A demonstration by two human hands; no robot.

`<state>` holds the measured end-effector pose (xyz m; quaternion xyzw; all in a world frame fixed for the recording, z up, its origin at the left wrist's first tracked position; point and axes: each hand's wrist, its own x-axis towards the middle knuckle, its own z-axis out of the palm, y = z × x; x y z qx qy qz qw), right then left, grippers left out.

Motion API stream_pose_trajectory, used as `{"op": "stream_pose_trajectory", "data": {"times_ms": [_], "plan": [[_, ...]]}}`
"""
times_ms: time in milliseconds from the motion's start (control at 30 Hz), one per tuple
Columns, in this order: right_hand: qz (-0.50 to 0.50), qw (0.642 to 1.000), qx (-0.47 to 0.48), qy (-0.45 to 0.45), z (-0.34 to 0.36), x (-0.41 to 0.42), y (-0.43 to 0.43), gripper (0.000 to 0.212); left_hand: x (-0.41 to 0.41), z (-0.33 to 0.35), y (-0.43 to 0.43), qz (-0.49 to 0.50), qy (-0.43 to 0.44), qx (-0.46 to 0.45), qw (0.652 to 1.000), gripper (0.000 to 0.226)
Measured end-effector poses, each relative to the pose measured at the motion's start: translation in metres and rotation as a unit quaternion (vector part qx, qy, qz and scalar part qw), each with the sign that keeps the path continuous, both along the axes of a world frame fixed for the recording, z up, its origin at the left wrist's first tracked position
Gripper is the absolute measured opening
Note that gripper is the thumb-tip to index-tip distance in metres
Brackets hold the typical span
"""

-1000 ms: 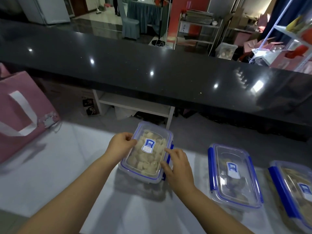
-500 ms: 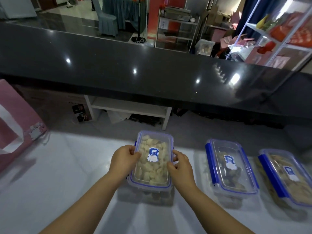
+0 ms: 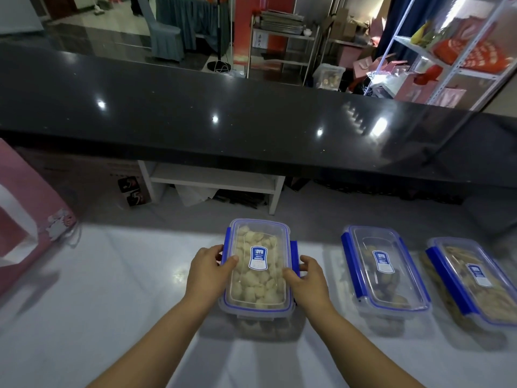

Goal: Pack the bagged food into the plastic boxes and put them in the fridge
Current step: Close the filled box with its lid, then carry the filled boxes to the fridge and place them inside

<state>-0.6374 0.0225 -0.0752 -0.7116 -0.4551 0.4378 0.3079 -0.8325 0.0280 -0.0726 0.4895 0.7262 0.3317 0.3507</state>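
Here left hand [image 3: 208, 271] and right hand [image 3: 309, 278] clasp the lidded box [image 3: 258, 257]; pale chunks [image 3: 253, 289] fill it.

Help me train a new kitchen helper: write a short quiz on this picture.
1. True or false: the box of pale food has no lid on.
2. How many boxes with blue clips are in view? A two, B three, C five.
3. Fill in: the left hand and the right hand hold that box by its two long ____.
Key: 1 false. 2 B: that one, the middle box and the end box. 3 sides.
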Motion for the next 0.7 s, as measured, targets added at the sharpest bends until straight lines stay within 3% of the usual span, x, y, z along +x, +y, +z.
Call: {"op": "stream_pose_trajectory", "data": {"times_ms": [100, 200, 300, 533, 700], "plan": [[0.005, 0.999, 0.029, -0.021, 0.001, 0.001, 0.000, 0.052, 0.005, 0.000, -0.003, -0.032, -0.011, 0.042, 0.999, 0.023], [0.043, 0.998, 0.025, -0.028, 0.003, -0.003, 0.002, 0.037, 0.010, -0.003, -0.007, -0.067, -0.092, 0.036, 0.993, 0.030], [0.076, 0.996, 0.037, -0.035, 0.003, -0.005, 0.000, 0.026, 0.014, -0.004, -0.006, -0.077, -0.116, 0.023, 0.990, 0.033], [0.120, 0.991, 0.015, -0.054, 0.004, -0.004, -0.006, 0.047, 0.016, -0.005, -0.007, -0.075, -0.104, 0.009, 0.992, 0.033], [0.117, 0.993, 0.023, 0.009, 0.010, -0.009, -0.007, 0.043, 0.014, -0.005, -0.008, -0.062, -0.126, 0.025, 0.990, 0.033]]}}
